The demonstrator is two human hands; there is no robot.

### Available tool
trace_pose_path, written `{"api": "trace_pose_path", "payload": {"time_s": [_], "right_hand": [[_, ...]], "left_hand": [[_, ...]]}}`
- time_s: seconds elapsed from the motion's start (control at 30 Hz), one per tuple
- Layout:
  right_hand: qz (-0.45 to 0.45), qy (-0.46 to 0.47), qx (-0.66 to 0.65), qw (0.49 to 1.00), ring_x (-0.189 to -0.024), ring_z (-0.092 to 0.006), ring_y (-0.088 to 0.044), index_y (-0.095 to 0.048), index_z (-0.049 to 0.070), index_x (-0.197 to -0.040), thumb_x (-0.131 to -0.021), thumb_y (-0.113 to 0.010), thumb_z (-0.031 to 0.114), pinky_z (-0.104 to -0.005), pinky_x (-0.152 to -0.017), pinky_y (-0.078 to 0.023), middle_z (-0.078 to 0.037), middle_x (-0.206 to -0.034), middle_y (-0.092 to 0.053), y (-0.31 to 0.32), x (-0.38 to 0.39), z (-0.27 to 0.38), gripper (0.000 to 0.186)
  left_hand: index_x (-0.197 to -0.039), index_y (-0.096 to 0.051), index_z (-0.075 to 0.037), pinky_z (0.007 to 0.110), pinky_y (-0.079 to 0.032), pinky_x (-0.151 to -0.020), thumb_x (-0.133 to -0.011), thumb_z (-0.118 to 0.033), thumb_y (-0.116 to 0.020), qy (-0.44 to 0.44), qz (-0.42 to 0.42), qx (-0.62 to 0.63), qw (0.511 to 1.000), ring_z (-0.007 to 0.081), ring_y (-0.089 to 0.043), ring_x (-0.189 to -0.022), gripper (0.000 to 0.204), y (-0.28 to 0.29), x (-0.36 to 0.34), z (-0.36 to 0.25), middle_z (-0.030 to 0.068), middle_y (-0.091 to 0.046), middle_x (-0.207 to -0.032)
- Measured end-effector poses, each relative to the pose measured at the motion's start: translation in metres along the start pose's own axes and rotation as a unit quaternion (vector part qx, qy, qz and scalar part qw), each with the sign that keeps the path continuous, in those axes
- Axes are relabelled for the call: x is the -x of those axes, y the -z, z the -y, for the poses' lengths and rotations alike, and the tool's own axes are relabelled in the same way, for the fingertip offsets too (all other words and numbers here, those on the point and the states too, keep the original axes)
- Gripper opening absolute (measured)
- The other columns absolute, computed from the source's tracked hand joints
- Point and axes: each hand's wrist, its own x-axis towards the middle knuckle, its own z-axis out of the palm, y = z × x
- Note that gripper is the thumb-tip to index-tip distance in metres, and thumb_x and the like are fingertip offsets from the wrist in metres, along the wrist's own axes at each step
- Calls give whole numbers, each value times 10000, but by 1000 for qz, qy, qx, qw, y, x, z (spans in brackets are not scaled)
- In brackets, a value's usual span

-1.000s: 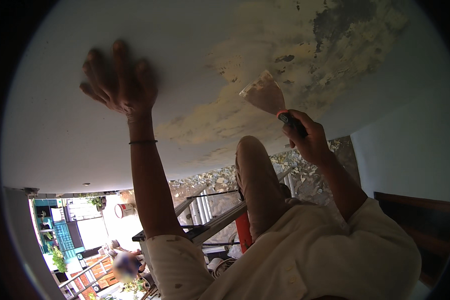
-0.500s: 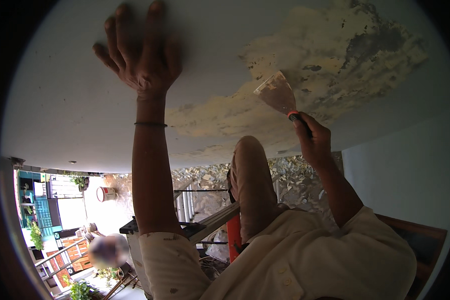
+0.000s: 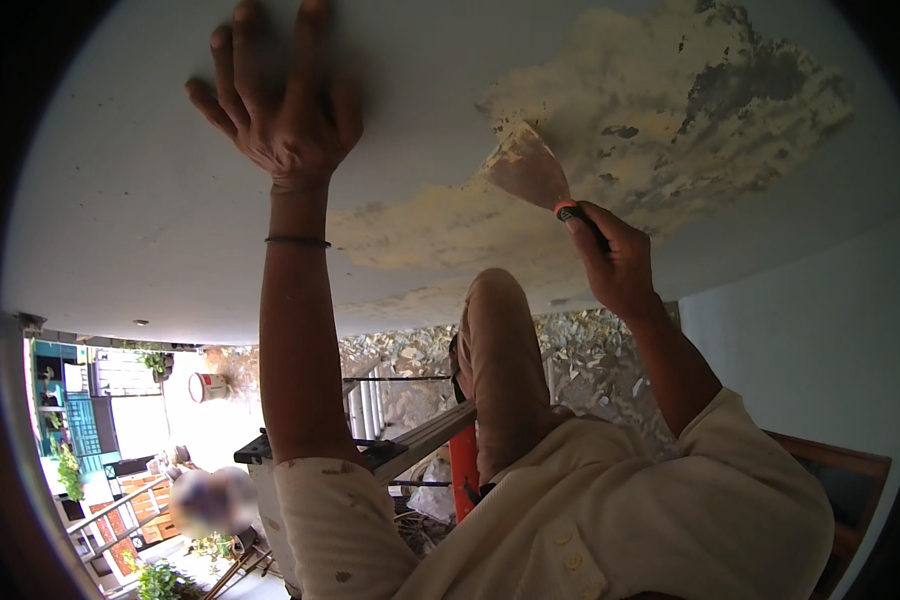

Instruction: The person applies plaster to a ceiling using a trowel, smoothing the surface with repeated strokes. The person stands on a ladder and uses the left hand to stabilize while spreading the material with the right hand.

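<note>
My left hand (image 3: 290, 125) lies with spread fingers against the grey painted ceiling (image 3: 410, 100), and a dark band circles that wrist. My right hand (image 3: 618, 255) grips a putty knife (image 3: 532, 172) by its dark handle with a red-orange collar. The wide, stained blade meets the edge of a large bare patch (image 3: 660, 120), yellowish with dark grey spots, where the paint has come off. Whether the blade's edge sits under the paint I cannot tell.
Below me are a ladder (image 3: 425, 432) with a red part (image 3: 463, 470) and a floor strewn with flakes (image 3: 600, 350). A white bucket (image 3: 207, 387) stands in the bright area at left, near a blurred person (image 3: 210, 500). A wooden frame (image 3: 840, 460) is at right.
My right hand has moved the putty knife left and slightly up the picture, to the patch's left edge. My left hand stays pressed in nearly the same place.
</note>
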Motion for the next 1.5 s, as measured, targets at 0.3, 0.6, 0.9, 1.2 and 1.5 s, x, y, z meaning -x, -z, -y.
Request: {"api": "trace_pose_path", "payload": {"time_s": [0.3, 0.6, 0.9, 1.2, 1.5], "right_hand": [[-22, 3, 22, 1000, -650, -61, -505, -715, 26, -1229, -1062, -649, 174, -260, -597, -447, -47, -743, -602, 7, 6, -3, 232], [-13, -11, 37, 999, -613, -91, -511, -716, 36, -1228, -1063, -643, 170, -284, -575, -442, -60, -754, -619, 18, 3, 8, 225], [-3, 43, 106, 993, -630, -35, -467, -716, 25, -1266, -1067, -644, 170, -244, -565, -403, 2, -728, -587, 25, 0, 11, 256], [28, 60, 101, 993, -623, -44, -474, -723, 28, -1272, -1055, -659, 159, -255, -566, -410, -14, -733, -610, 26, -14, 18, 261], [52, 42, 98, 993, -642, -47, -493, -731, 34, -1261, -1055, -659, 165, -269, -575, -423, -28, -756, -639, 25, -21, 25, 254]], "left_hand": [[-1452, -658, -137, 615, -155, -1288, -1083, -469, -419, -95, -71, -38, 992, 392, -385, -1536, 552, -16, -6, 16, 223, -482, -1606], [-1440, -671, -141, 615, -167, -1286, -1072, -453, -446, -60, -46, -21, 997, 394, -397, -1529, 533, -7, -7, 5, 217, -498, -1598], [-1439, -672, -147, 621, -156, -1286, -1069, -447, -453, -56, -46, -13, 997, 387, -403, -1528, 524, -7, -9, 9, 217, -503, -1594], [-1467, -646, -151, 604, -160, -1291, -1077, -444, -434, -60, -42, -24, 997, 390, -384, -1537, 532, -7, -9, 7, 222, -487, -1603], [-1468, -644, -156, 606, -150, -1293, -1079, -451, -423, -82, -40, -51, 995, 384, -380, -1540, 536, -7, -7, 11, 225, -483, -1605]]}}
